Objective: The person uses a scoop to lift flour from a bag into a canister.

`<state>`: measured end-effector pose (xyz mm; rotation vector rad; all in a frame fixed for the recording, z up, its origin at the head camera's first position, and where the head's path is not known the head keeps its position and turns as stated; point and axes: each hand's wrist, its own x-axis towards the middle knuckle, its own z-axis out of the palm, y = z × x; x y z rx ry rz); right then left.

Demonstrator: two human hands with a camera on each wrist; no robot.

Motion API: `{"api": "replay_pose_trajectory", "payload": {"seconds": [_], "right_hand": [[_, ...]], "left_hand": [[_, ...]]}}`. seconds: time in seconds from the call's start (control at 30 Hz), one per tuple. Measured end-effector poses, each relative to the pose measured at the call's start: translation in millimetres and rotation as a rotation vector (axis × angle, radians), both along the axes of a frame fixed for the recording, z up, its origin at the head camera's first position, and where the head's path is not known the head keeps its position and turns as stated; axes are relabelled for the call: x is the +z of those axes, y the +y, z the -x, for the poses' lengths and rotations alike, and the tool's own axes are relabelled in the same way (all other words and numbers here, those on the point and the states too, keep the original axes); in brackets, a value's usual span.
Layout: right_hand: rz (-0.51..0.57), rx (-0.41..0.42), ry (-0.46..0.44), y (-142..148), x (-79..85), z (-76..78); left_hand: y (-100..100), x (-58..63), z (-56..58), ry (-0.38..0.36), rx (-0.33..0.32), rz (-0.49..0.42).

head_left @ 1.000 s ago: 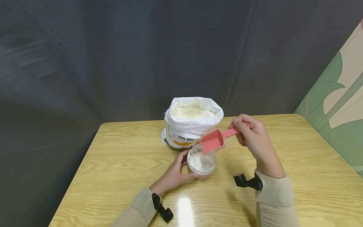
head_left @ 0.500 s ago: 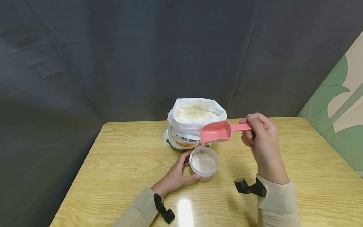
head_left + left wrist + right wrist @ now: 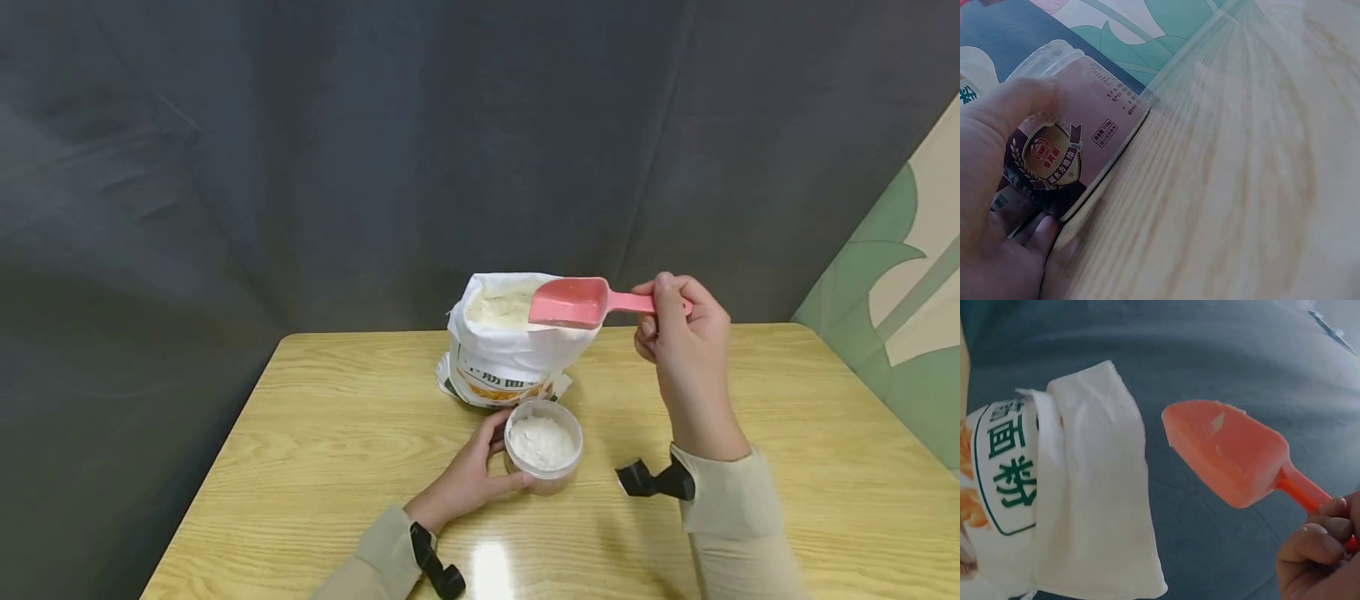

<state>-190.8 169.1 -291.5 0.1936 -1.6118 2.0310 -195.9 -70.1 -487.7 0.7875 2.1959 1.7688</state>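
A pink scoop (image 3: 568, 303) is held by its handle in my right hand (image 3: 686, 333), level over the right side of an open flour bag (image 3: 517, 354). Only a little white residue shows on the scoop in the right wrist view. My left hand (image 3: 472, 475) curls round a clear plastic jar (image 3: 1094, 119) with a printed label, standing on the table in front of the bag. White flour (image 3: 542, 442) lies inside the jar. More flour (image 3: 498, 307) fills the bag, partly covered by the scoop in the head view.
The wooden table (image 3: 337, 417) carries the bag and jar. A dark cloth (image 3: 375, 167) hangs behind its back edge. A wall with a leaf pattern (image 3: 922, 367) stands at the right. Black camera mounts (image 3: 656, 481) sit on both wrists.
My right hand has raised the scoop from above the jar, up and away to over the bag, levelling it. My left hand still holds the jar; the head view has shifted slightly.
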Motion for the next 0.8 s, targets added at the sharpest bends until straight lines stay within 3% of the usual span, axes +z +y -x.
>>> {"api": "replay_pose_trajectory", "payload": {"seconds": [0.17,0.37,0.5,0.63,0.8], "right_hand": [[-0.194,-0.008,-0.044,-1.3,7.5,15.0],[-0.647,-0.050,-0.079,-5.8,14.4,33.6],[-0.886,-0.030,-0.120,-10.2,20.6,44.4],[-1.026,0.023,-0.170,-14.3,27.0,51.1],[-1.104,0.049,-0.214,-19.0,31.9,57.6]], "left_hand": [[-0.2,-0.3,0.1,0.008,-0.007,-0.001],[-1.1,0.0,1.2,0.011,0.003,-0.001],[-0.5,-0.3,2.2,0.015,0.006,-0.009],[1.0,-0.8,2.4,0.006,-0.006,-0.021],[2.4,-0.2,2.2,0.007,-0.010,-0.019]]}}
